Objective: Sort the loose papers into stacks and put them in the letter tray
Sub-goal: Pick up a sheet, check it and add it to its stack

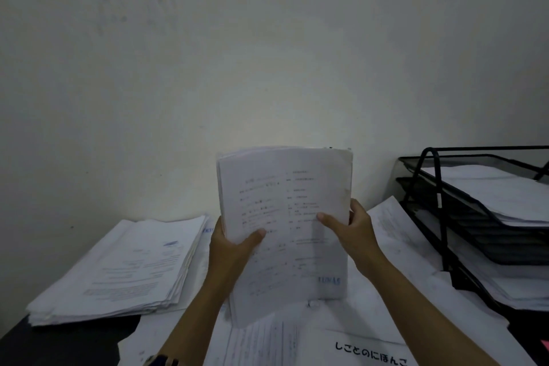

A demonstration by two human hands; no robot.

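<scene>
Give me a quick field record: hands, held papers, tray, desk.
left hand: grips the bundle's left edge
right hand: grips its right edge
held bundle: upright, bottom edge down near the loose sheets
letter tray: black mesh, at right, tiers already holding paper
side stack: lying flat at left
loose sheets: spread under the bundle

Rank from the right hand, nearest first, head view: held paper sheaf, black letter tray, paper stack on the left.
From the right hand:
1. Held white paper sheaf, gripped by its fingers, centre.
2. Black wire-mesh letter tray, to its right.
3. Flat white paper stack, far left, beyond the left hand.
</scene>
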